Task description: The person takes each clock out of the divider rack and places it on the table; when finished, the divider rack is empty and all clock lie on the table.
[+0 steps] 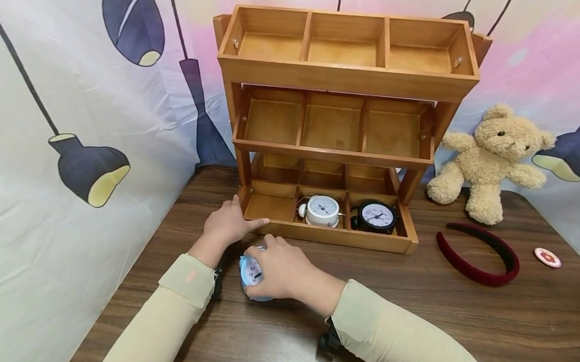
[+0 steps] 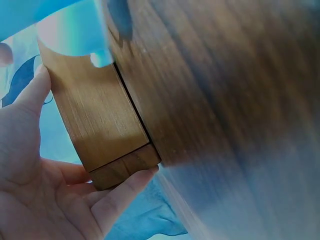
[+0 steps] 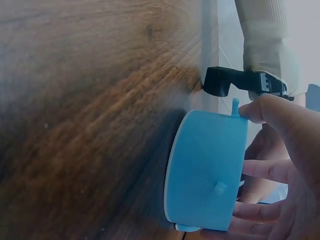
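Note:
My left hand (image 1: 225, 224) grips the lower left front corner of a wooden three-tier shelf (image 1: 329, 236). In the left wrist view, its thumb lies on the upper edge of the wooden front (image 2: 100, 107) and its fingers reach round the end. Just in front of the shelf, my right hand (image 1: 287, 268) holds a light blue alarm clock (image 1: 250, 271), its numbered face turned up and partly covered by the fingers. The right wrist view shows the clock's blue casing (image 3: 207, 165), with thumb and fingers around it, close over the table.
In the bottom tier, a white alarm clock (image 1: 322, 209) fills the middle compartment and a black alarm clock (image 1: 376, 216) the right one. A teddy bear (image 1: 487, 154), a dark red headband (image 1: 492, 277) and a small oval piece with a flower (image 1: 547, 257) lie to the right on the table.

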